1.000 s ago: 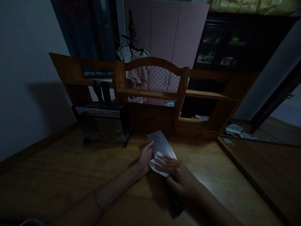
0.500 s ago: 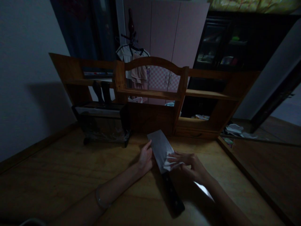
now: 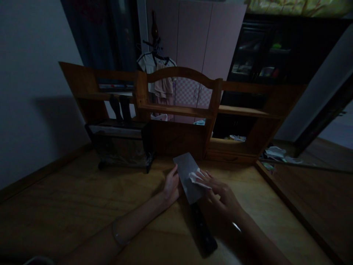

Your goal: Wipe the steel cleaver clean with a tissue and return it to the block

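Head view is showing two bare hands over a table (image 3: 82, 209). The left hand (image 3: 171, 186) is holding the knife (image 3: 193, 198) by its blade (image 3: 185, 169), the thumb lying along one edge, the other fingers hiding below the metal. The right hand (image 3: 222, 191) is holding a white sheet (image 3: 196, 178) under its fingers and is pressing it on the blade's upper face. This sheet is looking thin and crumpled; whether of paper or of cloth, I cannot tell. Under both hands, the table is showing smooth, yellowish wood with long grain lines. Beyond the left hand, a rack (image 3: 118, 147) is standing, boxy, with dark ends, and two dark grips (image 3: 116, 106) are rising above it. Beyond both hands, a shelf (image 3: 178, 112) of brown wood is standing, an arched bar crossing its middle.

The knife is slanting between the two hands. Its blade is looking broad, flat and nearly rectangular, and it is giving a dull grey shine. Its black handle (image 3: 203, 230) is showing small pale dots and is pointing toward the person, left of the right wrist; whether it is touching the table, I cannot tell.
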`<move>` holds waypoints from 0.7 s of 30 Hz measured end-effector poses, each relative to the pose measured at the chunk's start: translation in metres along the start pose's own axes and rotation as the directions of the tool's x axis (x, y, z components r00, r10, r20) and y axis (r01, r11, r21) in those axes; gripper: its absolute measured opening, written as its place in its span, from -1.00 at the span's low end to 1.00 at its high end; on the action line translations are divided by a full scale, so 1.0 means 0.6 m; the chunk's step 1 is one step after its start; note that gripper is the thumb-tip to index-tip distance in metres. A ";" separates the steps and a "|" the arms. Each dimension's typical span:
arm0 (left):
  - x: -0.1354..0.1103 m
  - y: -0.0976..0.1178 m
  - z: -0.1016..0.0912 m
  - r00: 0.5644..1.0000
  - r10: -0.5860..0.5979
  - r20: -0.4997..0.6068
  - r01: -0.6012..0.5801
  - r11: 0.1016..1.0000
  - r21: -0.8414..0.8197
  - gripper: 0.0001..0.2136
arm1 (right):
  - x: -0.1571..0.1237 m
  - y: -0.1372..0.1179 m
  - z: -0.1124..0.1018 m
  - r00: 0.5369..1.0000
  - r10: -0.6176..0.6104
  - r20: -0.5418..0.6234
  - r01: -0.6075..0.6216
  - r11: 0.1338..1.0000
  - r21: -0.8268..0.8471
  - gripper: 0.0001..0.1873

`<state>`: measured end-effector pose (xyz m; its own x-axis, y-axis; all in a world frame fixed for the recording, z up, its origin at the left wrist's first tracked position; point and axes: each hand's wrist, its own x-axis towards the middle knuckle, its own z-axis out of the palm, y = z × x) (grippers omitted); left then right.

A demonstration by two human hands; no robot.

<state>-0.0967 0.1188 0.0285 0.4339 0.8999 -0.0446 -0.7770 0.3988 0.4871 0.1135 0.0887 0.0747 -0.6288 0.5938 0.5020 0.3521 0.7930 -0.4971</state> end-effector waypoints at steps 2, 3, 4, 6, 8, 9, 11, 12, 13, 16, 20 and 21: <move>0.001 0.000 -0.001 1.000 -0.009 -0.021 0.009 1.000 0.006 -0.48 | 0.006 -0.015 0.013 0.995 -0.027 0.097 0.026 1.000 0.011 -0.50; 0.001 0.001 -0.001 0.999 -0.012 -0.033 0.013 1.000 0.013 -0.48 | 0.008 -0.021 0.017 0.989 -0.037 0.140 0.035 0.999 0.010 -0.49; 0.001 0.001 -0.001 0.999 -0.017 -0.045 0.018 1.000 0.019 -0.49 | 0.009 -0.025 0.021 0.983 -0.046 0.175 0.045 0.999 0.008 -0.48; 0.000 0.002 0.000 0.998 -0.025 -0.059 0.027 0.999 0.027 -0.48 | 0.009 -0.028 0.023 0.973 -0.050 0.226 0.048 0.999 0.011 -0.47; -0.001 0.002 0.003 0.998 -0.023 -0.059 0.025 0.999 0.032 -0.47 | 0.007 -0.025 0.021 0.973 -0.033 0.227 0.026 0.999 0.034 -0.50; -0.001 0.002 0.004 0.998 -0.018 -0.056 0.020 0.999 0.029 -0.47 | 0.006 -0.022 0.019 0.976 -0.025 0.216 0.013 0.998 0.055 -0.53; -0.002 0.003 0.006 0.999 -0.018 -0.037 0.019 1.000 0.010 -0.46 | 0.004 -0.015 0.017 0.981 -0.016 0.193 -0.006 0.994 0.111 -0.60; -0.003 0.003 0.006 0.999 -0.023 -0.023 0.023 1.000 -0.004 -0.46 | 0.003 -0.011 0.016 0.983 -0.014 0.185 -0.012 0.990 0.140 -0.63; -0.003 0.003 0.005 1.000 -0.028 -0.009 0.028 0.999 -0.015 -0.46 | 0.002 -0.006 0.015 0.984 -0.016 0.177 -0.014 0.986 0.167 -0.65; -0.003 0.004 0.001 1.000 -0.024 0.010 0.025 0.999 -0.021 -0.46 | 0.001 0.006 0.014 0.992 -0.012 0.129 -0.016 0.976 0.216 -0.66; -0.003 0.004 -0.005 1.000 -0.022 -0.011 0.022 1.000 0.020 -0.43 | -0.001 0.015 0.009 0.998 0.023 0.059 -0.038 0.966 0.255 -0.63; -0.003 0.004 -0.006 1.000 -0.023 -0.013 0.023 0.999 0.026 -0.42 | -0.002 0.015 0.006 0.998 0.034 0.047 -0.045 0.963 0.267 -0.61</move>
<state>-0.1008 0.1188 0.0265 0.4456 0.8927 -0.0670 -0.7545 0.4148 0.5087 0.1151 0.0946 0.0667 -0.6480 0.6135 0.4512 0.1826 0.7004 -0.6900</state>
